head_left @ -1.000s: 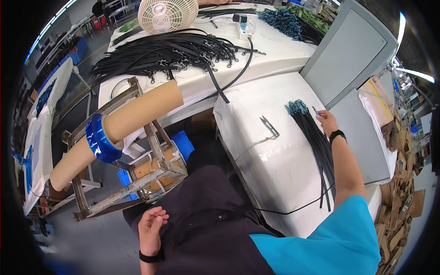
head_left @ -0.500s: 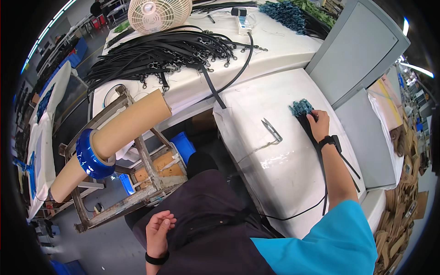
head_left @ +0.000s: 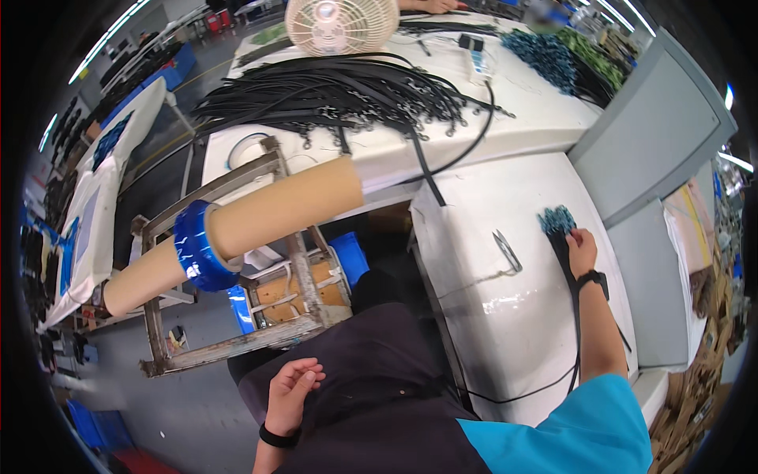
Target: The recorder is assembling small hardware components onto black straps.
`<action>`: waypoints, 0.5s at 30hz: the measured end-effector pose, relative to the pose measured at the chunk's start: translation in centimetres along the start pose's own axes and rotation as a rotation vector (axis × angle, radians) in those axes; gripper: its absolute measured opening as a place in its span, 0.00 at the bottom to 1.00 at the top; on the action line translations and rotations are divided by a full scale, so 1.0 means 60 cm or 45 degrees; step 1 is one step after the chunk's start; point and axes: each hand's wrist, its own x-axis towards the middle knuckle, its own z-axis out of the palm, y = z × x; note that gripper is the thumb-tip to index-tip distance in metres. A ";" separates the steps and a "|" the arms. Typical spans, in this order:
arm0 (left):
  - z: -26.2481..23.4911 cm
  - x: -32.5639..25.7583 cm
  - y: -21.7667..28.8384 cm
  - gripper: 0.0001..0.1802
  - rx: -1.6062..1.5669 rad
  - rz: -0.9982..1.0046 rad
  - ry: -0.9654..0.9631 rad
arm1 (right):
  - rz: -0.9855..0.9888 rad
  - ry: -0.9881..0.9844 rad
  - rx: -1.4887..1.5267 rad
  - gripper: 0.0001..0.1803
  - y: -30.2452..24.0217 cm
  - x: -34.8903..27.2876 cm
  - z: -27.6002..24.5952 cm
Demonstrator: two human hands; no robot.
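My right hand [head_left: 583,251] is closed at the upper part of a bundle of black straps [head_left: 560,246] with teal, frayed-looking ends [head_left: 557,219]. The bundle lies on the white-covered table [head_left: 489,189], its lower part running under my forearm. To the left of it rest metal thread snips [head_left: 507,253], their points toward the far side and a thin cord trailing from them. Over my dark apron hovers my left hand [head_left: 292,393], palm inward, fingers loosely bent and holding nothing.
A cardboard tube [head_left: 288,204] with a blue tape roll [head_left: 197,246] spans a worn frame [head_left: 229,344] at left. Black straps with metal clips [head_left: 332,91] cover the far table beside a fan [head_left: 341,25]. A grey panel [head_left: 651,130] stands at right. Another person's hand [head_left: 439,5] shows at the top.
The whole view has swung, so the scene sits farther right and a co-worker's hand shows at the top. My right hand stays at the strap bundle; my left stays over the apron.
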 end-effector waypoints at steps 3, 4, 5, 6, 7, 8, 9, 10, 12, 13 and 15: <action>-0.010 -0.003 -0.001 0.12 0.010 -0.013 -0.005 | -0.135 0.107 -0.140 0.12 -0.113 -0.004 -0.004; -0.011 -0.002 -0.002 0.13 0.012 -0.018 -0.008 | -0.149 0.106 -0.128 0.12 -0.151 0.001 -0.006; -0.012 -0.002 -0.002 0.13 0.010 -0.009 0.006 | -0.217 -0.002 0.034 0.11 -0.186 0.009 -0.002; -0.013 0.000 -0.001 0.13 0.026 -0.002 -0.010 | -0.284 -0.114 0.198 0.10 -0.224 0.016 0.005; -0.013 0.002 0.001 0.14 0.042 0.004 -0.031 | -0.291 -0.117 0.209 0.10 -0.269 0.021 0.011; -0.012 0.003 0.003 0.14 0.049 0.000 -0.028 | -0.298 -0.273 0.352 0.09 -0.317 0.027 0.020; -0.012 0.003 0.003 0.14 0.049 0.005 -0.010 | -0.305 -0.433 0.497 0.08 -0.358 0.036 0.035; -0.012 0.005 0.002 0.14 0.030 0.014 -0.021 | -0.317 -0.436 0.503 0.08 -0.392 0.047 0.047; -0.014 0.004 0.001 0.13 0.012 0.028 -0.014 | -0.462 -0.612 0.586 0.09 -0.452 0.072 0.076; -0.018 0.003 -0.002 0.13 0.010 0.035 0.000 | -0.473 -0.617 0.596 0.09 -0.481 0.087 0.091; -0.028 -0.002 -0.009 0.13 0.006 0.031 0.019 | -0.661 -0.688 0.509 0.10 -0.539 0.119 0.120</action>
